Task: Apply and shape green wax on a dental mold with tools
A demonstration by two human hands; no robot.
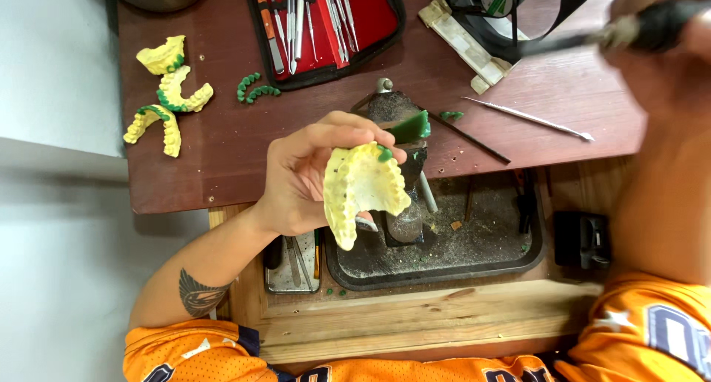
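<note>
My left hand (300, 178) holds a pale yellow plaster dental cast (361, 189) with its tooth arch facing up, above the drawer. A small bit of green wax (384, 155) sits on the cast near my fingertips. My right hand (666, 52), blurred at the upper right, grips a dark-handled metal tool (629, 30) that points left over the table. A larger green wax piece (411, 127) rests on the dark metal block (396, 115) just behind the cast.
Three more yellow casts with green wax (167, 93) lie at the table's left. A red instrument case (326, 22), a black fan (511, 11), a thin metal probe (529, 119), green wax strips (255, 88) and a dark debris tray (474, 241) surround the work area.
</note>
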